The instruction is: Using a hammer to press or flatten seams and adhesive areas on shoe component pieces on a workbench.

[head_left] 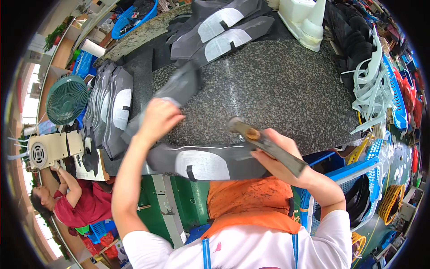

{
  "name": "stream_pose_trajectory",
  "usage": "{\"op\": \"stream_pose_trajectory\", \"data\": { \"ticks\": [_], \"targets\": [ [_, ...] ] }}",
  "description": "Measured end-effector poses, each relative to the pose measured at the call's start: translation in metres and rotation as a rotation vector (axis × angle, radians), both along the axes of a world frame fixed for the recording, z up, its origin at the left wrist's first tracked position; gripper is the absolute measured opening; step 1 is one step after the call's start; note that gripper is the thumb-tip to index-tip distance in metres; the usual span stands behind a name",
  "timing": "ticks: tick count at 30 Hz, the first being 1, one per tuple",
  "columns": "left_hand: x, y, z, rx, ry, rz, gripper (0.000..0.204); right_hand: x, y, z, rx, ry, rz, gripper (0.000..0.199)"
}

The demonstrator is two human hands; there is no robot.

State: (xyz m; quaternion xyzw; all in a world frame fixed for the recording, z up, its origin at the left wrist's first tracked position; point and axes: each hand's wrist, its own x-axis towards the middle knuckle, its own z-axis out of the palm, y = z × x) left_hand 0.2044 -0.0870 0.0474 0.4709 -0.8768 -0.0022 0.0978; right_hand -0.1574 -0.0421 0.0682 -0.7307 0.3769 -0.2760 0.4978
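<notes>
My left hand is closed on a dark grey curved panel, smeared by motion, slanting across the left of the stone tabletop. In my right hand is a hammer, its round face pointing left over the table. Below both hands, along the near edge, lies another dark grey panel with a white patch and a small black tab; its right end is beside my right hand. Similar panels are piled at the far side, and more stand in a stack on the left.
A white plastic container stands at the far right, near black pieces and a heap of pale strips. A blue basket is at lower right. On the left are a green fan and a co-worker in red beside a beige machine.
</notes>
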Motion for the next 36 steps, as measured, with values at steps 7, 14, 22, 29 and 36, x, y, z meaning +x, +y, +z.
{"op": "stream_pose_trajectory", "data": {
  "ticks": [7, 14, 22, 29, 36],
  "targets": [
    [-0.162, 0.019, 0.042, 0.578, 0.482, -0.21, 0.024, -0.044, 0.001, 0.005, -0.058, 0.168, -0.131, 0.026],
    [-0.216, -0.003, -0.016, 0.809, 0.613, -0.022, 0.011, -0.092, -0.003, 0.028, -0.273, 0.44, -0.212, 0.022],
    [-0.221, 0.005, -0.036, 0.198, 0.533, -0.247, 0.017, -0.107, -0.021, 0.02, -0.2, 0.704, -0.03, 0.022],
    [-0.217, 0.015, -0.024, 0.037, 0.134, -0.347, 0.023, -0.095, -0.037, 0.014, -0.255, 0.735, 0.112, 0.02],
    [-0.209, 0.04, -0.027, -0.078, 0.17, -0.286, 0.023, -0.088, -0.027, 0.008, -0.309, 0.641, 0.022, 0.018]
  ]
}}
